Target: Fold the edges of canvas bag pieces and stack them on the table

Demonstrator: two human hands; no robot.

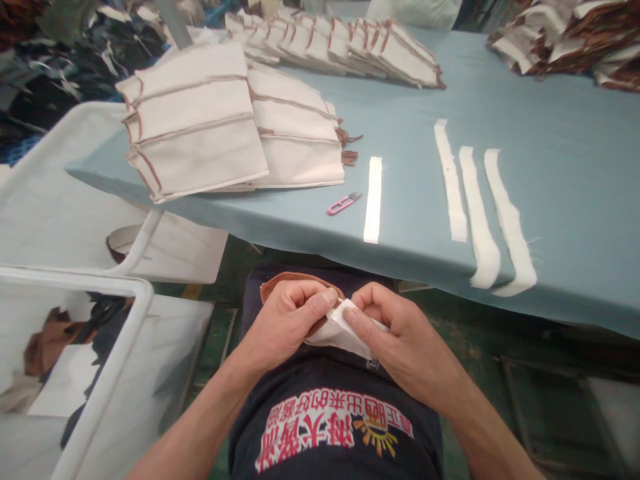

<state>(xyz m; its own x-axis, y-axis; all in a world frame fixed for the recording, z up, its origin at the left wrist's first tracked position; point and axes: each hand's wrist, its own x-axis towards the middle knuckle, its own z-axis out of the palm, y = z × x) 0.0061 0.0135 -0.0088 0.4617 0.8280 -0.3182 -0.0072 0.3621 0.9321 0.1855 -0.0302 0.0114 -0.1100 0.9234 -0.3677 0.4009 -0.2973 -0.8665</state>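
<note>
Over my lap, my left hand is closed, thumb and forefinger pinching the edge of a cream cloth piece with a brown part showing behind the fingers. My right hand pinches a white fabric fold against the same piece, its fingertips close to my left thumb. Part of the cloth is hidden under both hands. On the blue-green table ahead lie pink thread snips and a short white strip.
Cream cloth pieces with brown seams lie overlapped at the table's left, with another row behind. Several longer white strips lie right, some over the table edge. White bins stand at left. A brown-and-cream pile sits far right.
</note>
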